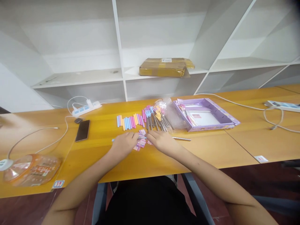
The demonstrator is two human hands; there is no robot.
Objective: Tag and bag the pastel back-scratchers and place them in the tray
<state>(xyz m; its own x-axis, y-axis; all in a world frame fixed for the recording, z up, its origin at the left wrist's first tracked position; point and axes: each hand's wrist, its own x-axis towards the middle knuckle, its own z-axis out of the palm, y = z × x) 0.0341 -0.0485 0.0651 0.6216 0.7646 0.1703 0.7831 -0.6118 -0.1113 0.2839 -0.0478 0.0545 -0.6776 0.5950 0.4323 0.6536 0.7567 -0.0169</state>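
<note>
My left hand (125, 143) is closed around a thin light-blue piece (113, 140), whose end pokes out on the left. Close beside it, my right hand (161, 140) is closed on a slim metal rod (182, 138) that sticks out to the right. The two pieces run roughly in one line, and my fingers hide most of where they meet. Small pink printed cards (141, 143) lie under and between my hands. Just beyond are back scratchers (158, 115) with pink, blue and yellow hand-shaped heads and metal shafts. Left of them lies a row of coloured tubes (127, 123).
A purple open box (212, 126) holds packaged pieces, with clear plastic bags (173, 114) against it. On the left are a phone (82, 130), a power strip (86, 108) and an orange-clear plastic jar (35, 170). A taped carton (164, 67) rests on the shelf.
</note>
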